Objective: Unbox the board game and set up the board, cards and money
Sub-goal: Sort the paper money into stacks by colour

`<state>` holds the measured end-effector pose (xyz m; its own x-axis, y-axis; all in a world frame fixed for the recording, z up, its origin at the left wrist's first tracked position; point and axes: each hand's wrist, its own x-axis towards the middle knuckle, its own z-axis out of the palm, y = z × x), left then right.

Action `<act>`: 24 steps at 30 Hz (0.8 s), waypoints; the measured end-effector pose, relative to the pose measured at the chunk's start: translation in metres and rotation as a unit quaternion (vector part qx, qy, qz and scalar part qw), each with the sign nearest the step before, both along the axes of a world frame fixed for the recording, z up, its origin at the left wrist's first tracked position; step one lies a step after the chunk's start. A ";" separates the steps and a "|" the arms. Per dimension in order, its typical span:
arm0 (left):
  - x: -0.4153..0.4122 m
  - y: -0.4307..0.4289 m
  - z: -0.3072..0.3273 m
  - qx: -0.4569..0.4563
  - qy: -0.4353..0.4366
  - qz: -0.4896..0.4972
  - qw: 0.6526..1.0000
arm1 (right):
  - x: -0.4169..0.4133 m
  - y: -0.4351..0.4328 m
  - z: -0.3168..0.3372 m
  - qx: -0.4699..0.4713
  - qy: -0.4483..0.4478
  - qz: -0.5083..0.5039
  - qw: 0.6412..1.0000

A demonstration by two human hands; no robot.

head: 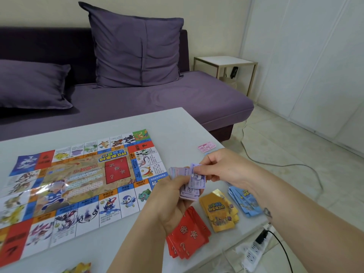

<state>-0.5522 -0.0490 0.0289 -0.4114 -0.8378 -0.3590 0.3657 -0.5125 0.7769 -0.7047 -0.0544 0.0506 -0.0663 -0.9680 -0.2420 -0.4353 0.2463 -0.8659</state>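
L hand [169,201] grips purple notes [190,191]; R hand [220,168] pinches top note [196,170].

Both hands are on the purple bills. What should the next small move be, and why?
Probably the right hand should pull off the purple bill it pinches and lay it on the table near the pink bill. The board lies flat, and the red cards, yellow cards and blue cards are down; the left hand holds the other purple bills.
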 end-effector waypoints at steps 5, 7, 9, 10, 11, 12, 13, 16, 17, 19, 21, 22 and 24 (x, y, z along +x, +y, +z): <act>0.003 -0.002 -0.003 -0.059 -0.075 -0.002 0.995 | -0.002 0.003 -0.002 0.030 -0.070 -0.004 0.997; 0.004 -0.004 -0.005 -0.065 -0.098 0.006 0.993 | -0.002 0.005 -0.002 0.045 -0.106 0.005 0.993; 0.004 -0.005 -0.008 -0.076 -0.129 0.008 0.989 | -0.001 0.007 -0.002 0.054 -0.117 0.017 0.992; 0.003 -0.006 -0.011 -0.078 -0.136 0.013 0.987 | 0.000 0.007 -0.002 0.055 -0.116 0.020 0.991; 0.003 -0.006 -0.012 -0.078 -0.139 0.019 0.987 | 0.001 0.007 -0.003 0.052 -0.113 0.019 0.992; 0.002 -0.005 -0.012 -0.075 -0.136 0.025 0.988 | 0.002 0.007 -0.004 0.047 -0.107 0.015 0.993; 0.002 -0.005 -0.012 -0.065 -0.127 0.032 0.989 | 0.002 0.006 -0.005 0.041 -0.098 0.008 0.994; 0.002 -0.004 -0.008 0.007 -0.045 0.052 0.998 | 0.000 0.004 -0.009 0.024 -0.074 -0.015 0.997; 0.002 -0.005 -0.007 0.020 -0.032 0.057 0.998 | -0.001 0.003 -0.010 0.020 -0.071 -0.019 0.997; 0.002 -0.006 -0.008 0.017 -0.038 0.066 0.997 | -0.003 0.003 -0.011 0.013 -0.069 -0.022 0.997; 0.002 -0.007 -0.009 0.014 -0.041 0.075 0.996 | -0.005 0.003 -0.011 0.006 -0.059 -0.028 0.998; 0.002 -0.007 -0.009 0.016 -0.039 0.082 0.996 | -0.006 0.003 -0.011 0.002 -0.052 -0.035 0.998; 0.004 -0.009 -0.011 0.027 -0.024 0.098 0.994 | -0.012 0.004 -0.011 -0.012 -0.042 -0.060 0.997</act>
<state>-0.5484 -0.0576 0.0182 -0.2224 -0.8797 -0.4204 0.4256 -0.4755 0.7699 -0.7167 -0.0509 0.0398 -0.1618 -0.9599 -0.2289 -0.3307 0.2713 -0.9039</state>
